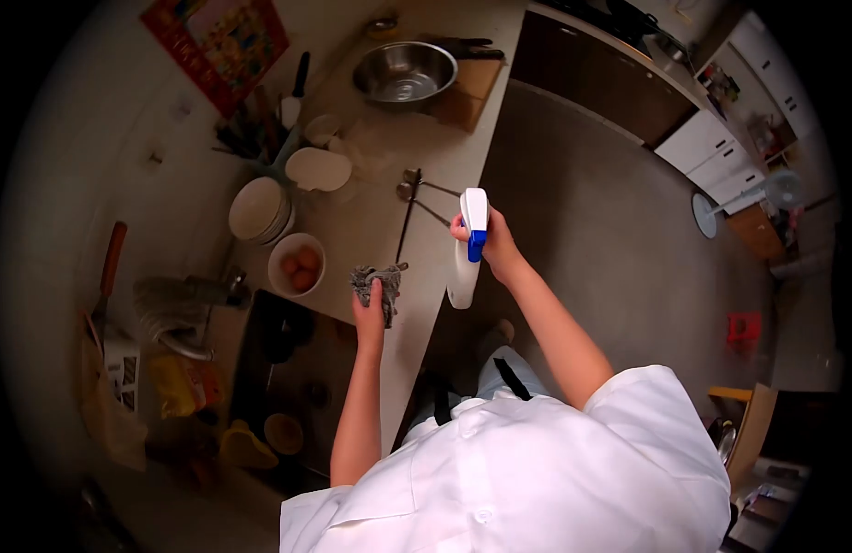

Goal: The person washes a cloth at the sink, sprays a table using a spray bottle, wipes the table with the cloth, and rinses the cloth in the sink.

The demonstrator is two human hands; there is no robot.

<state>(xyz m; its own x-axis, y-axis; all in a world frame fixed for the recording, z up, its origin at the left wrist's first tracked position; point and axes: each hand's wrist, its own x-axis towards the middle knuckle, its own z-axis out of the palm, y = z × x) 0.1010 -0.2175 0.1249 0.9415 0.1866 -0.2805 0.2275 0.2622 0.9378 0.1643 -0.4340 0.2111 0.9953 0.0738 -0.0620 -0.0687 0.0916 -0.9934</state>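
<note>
My left hand [369,318] is closed round a crumpled grey cloth [378,286] above the counter, near its front edge. In my right hand [496,241] is a white spray bottle [463,276] with a white and blue trigger head, held upright just beyond the counter's edge. Two metal ladles [409,184] and a dark thin stick [408,221] lie on the counter past the cloth. To the left of the cloth stands a white bowl [296,264] with several brownish eggs in it.
A steel basin [405,74] sits by a wooden board [477,92] at the counter's far end. Stacked white bowls [258,210] stand near the wall. The dark sink [278,369] lies left of my left arm. A fan [705,215] stands on the floor at right.
</note>
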